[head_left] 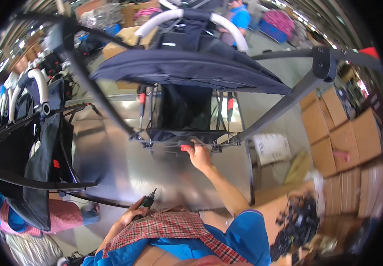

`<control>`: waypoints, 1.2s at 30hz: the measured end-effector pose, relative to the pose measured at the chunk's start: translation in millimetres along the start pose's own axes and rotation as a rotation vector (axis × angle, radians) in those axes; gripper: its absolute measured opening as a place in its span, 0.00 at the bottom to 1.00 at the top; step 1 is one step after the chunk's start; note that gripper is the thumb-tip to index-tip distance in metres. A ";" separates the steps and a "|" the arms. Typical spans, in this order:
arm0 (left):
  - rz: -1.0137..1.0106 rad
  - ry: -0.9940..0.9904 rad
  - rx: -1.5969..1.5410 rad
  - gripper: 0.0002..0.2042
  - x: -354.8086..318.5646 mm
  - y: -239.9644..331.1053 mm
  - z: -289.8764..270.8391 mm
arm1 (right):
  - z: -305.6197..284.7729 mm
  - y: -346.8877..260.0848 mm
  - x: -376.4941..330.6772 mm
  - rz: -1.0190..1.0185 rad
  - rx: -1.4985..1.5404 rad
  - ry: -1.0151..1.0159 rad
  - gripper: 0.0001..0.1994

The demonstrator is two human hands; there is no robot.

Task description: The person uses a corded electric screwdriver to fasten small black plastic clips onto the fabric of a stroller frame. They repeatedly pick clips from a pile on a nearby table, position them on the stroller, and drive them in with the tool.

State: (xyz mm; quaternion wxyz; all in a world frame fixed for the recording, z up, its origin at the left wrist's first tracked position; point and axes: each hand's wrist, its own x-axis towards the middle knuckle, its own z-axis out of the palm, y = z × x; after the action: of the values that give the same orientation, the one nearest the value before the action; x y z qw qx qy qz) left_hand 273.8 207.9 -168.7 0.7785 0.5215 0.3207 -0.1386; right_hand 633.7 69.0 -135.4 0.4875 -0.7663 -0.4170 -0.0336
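Head view: at frame centre the right hand [199, 153] grips the lower crossbar [180, 142] of the stroller frame [191, 71] on the metal table [111, 155]. At lower centre the left hand [131, 215] clasps a powered screwdriver [147, 201]. Risk: the raised frame may tip if the grip slackens.

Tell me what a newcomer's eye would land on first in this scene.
The dark stroller frame with its navy canopy fills the upper middle, standing on a shiny metal table. The right hand reaches out to the frame's lower bar beside a red part, while the left hand holds a small power screwdriver near the table's front edge. Stacked cardboard boxes line the right side, and more folded strollers stand at the left.
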 end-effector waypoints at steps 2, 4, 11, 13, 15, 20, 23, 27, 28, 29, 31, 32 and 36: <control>0.004 -0.077 0.062 0.42 -10.1 -6.6 -2.0 | -4.0 -30.4 -52.2 -0.028 0.009 0.052 0.22; -0.127 -0.118 0.163 0.43 -23.0 -6.0 6.7 | -1.2 -51.0 -104.6 0.036 -0.045 -0.015 0.21; -0.207 -0.255 0.094 0.42 -71.9 -18.8 61.1 | -39.3 -117.7 -198.9 0.197 -0.046 -0.082 0.24; -0.234 -0.306 0.059 0.42 -76.7 -21.5 73.1 | -56.5 -123.1 -228.4 0.148 -0.107 0.051 0.22; -0.217 -0.347 0.094 0.43 -79.9 -20.6 85.3 | -77.3 -130.3 -263.4 0.003 -0.197 0.280 0.20; -0.156 -0.478 0.032 0.37 -83.4 -33.4 117.1 | -185.6 -102.9 -412.9 0.319 -0.549 0.333 0.13; -0.195 -0.553 0.167 0.51 -63.1 -39.6 153.2 | -246.9 -108.9 -512.9 0.856 -0.603 0.506 0.10; -0.178 -0.727 0.377 0.52 -53.7 -44.3 227.8 | -295.7 -100.0 -637.8 1.144 -0.750 0.629 0.06; -0.202 -0.790 0.408 0.53 -51.1 -45.7 244.0 | -302.2 -97.7 -654.9 1.193 -0.801 0.587 0.05; -0.175 -0.789 0.434 0.53 -45.8 -52.9 256.9 | -303.2 -92.6 -668.9 1.178 -0.781 0.596 0.05; -0.154 -0.834 0.528 0.52 -47.2 -54.2 293.2 | -305.3 -79.9 -688.3 1.137 -0.736 0.626 0.06; -0.101 -0.868 0.561 0.52 -44.7 -60.6 303.3 | -307.3 -74.6 -693.0 1.107 -0.696 0.622 0.06; -0.186 -0.875 0.626 0.51 -58.5 -59.3 351.5 | -312.4 -60.5 -692.1 0.946 -0.694 0.573 0.04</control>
State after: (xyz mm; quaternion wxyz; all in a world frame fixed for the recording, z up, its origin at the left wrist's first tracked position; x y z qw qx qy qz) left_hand 321.6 -140.4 -85.9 0.6314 0.5913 -0.0449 -0.4996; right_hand 254.2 -582.2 -245.7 0.2659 -0.9407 0.1469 -0.1511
